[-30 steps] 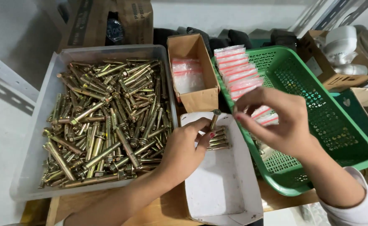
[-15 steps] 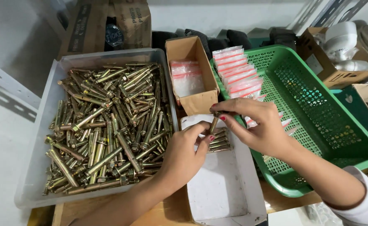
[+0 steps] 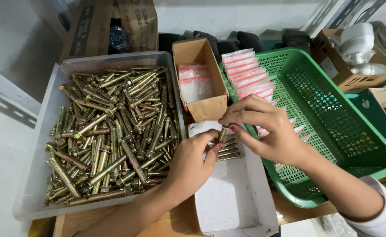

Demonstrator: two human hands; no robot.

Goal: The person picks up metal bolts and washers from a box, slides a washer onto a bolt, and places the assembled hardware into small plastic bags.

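Pinching one brass-coloured steel anchor bolt (image 3: 222, 133) upright, left hand (image 3: 192, 163) and right hand (image 3: 265, 131) fingers both clamped on it, over shallow white cardboard tray (image 3: 232, 197).

Brass-coloured anchor bolt (image 3: 222, 133): short, metallic, standing nearly upright, tilted slightly. Lower end pinched in left hand (image 3: 192, 163) fingertips, top end capped by right hand (image 3: 267, 131) thumb and forefinger. Most of shaft hidden between the two hands. Just right of the left fingertips and under the right hand: a few like bolts (image 3: 229, 149), lying flat, side by side, roughly parallel.
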